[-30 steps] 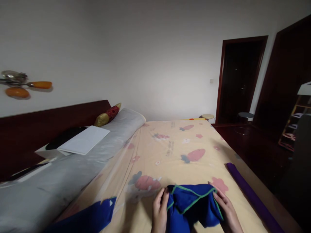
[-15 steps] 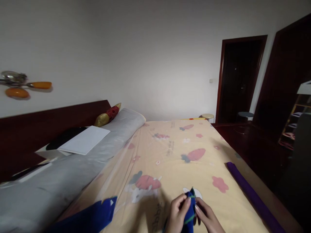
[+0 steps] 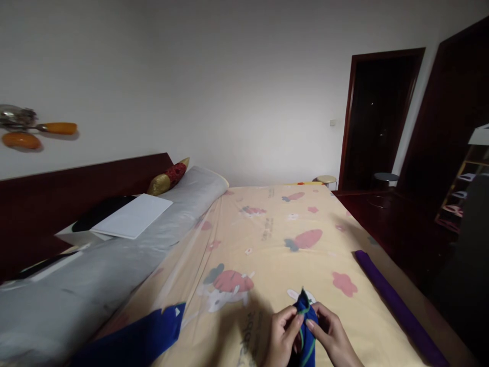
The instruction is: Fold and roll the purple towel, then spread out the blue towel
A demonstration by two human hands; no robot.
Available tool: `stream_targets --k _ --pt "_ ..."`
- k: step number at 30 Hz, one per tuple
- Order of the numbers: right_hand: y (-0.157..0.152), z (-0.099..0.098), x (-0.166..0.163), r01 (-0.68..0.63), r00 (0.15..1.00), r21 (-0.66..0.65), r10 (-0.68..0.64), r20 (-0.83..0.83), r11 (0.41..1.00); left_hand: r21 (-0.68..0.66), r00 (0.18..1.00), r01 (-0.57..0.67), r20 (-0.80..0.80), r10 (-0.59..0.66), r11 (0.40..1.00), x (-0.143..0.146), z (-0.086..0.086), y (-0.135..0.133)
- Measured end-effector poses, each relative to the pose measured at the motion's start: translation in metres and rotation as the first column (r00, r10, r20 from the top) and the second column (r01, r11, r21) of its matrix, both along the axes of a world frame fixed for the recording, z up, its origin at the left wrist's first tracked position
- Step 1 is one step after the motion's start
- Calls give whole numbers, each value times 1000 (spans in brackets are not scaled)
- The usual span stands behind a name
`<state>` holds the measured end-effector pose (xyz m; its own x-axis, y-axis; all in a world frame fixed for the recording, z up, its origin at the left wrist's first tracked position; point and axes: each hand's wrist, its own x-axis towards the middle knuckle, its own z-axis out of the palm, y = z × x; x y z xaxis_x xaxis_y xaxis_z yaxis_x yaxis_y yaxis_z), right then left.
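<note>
My left hand (image 3: 281, 337) and my right hand (image 3: 330, 336) meet at the bottom middle of the view, above the bed. Both pinch the top of a blue cloth with a green edge (image 3: 304, 320), which hangs bunched between them and runs out of the bottom of the frame. The fingertips of both hands are closed on the cloth's upper corner. Beneath them lies the yellow bedsheet (image 3: 267, 239) printed with carrots and flowers.
Another blue cloth (image 3: 133, 341) lies at the lower left of the bed. A purple rolled strip (image 3: 397, 306) runs along the bed's right edge. A grey bolster (image 3: 114, 265), a white board (image 3: 133, 216) and a red-gold cushion (image 3: 168, 177) lie by the dark headboard. Stools stand near the doorway (image 3: 378, 117).
The blue cloth was spread wide between my hands; they came together and now pinch it bunched at one point. The view has shifted slightly.
</note>
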<state>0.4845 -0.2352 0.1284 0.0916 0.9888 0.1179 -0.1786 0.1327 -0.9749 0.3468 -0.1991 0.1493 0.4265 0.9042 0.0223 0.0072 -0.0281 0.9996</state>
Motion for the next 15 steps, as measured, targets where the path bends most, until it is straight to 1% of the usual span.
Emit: stream_targets --k 5,7,11,13,15 --pt "0 8 3 33 999 3 -33 19 999 36 992 -109 74 106 993 -1 -2 -2" --pt "0 8 11 71 997 -6 -71 34 997 24 973 -203 118 199 979 -5 -5 2" --pt "0 7 38 226 974 -28 -226 23 974 18 886 -441 171 432 897 -24 -13 21" --pt "-1 7 55 306 952 -26 -306 16 952 4 849 -508 169 500 861 -38 -14 34" --pt "-2 9 73 370 929 -27 -370 -5 929 3 832 -540 150 533 842 -53 -8 45"
